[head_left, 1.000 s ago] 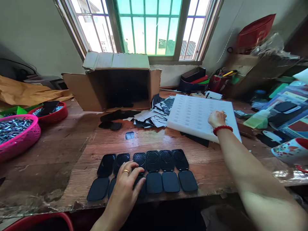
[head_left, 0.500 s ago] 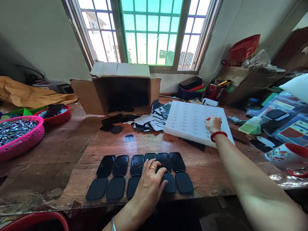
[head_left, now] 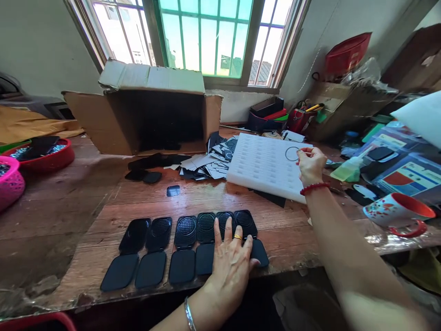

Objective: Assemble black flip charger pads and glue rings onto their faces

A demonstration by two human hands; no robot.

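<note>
My left hand (head_left: 231, 257) lies with its fingers spread over the right part of a row of black hinged cases (head_left: 188, 230). Each case is opened out flat, its ridged, round-marked half at the back and its plain half toward me. Part of the row is hidden beneath that hand. My right hand (head_left: 311, 164), with a red bead bracelet, pinches a thin dark ring (head_left: 292, 154) by its edge. The ring is held over a white foam sheet (head_left: 263, 168), which has rows of small marks or slots.
Behind the cases lie cut black and grey scraps (head_left: 210, 161) before an open cardboard box (head_left: 151, 115). A small dark square piece (head_left: 173, 191) rests on the wooden table. A floral mug (head_left: 396, 211) stands at the right, a pink basket (head_left: 12, 184) at the left.
My right hand, earlier closed over the foam sheet, now holds a ring in view. My left hand has shifted right along the cases and its fingers have spread. The view has turned slightly.
</note>
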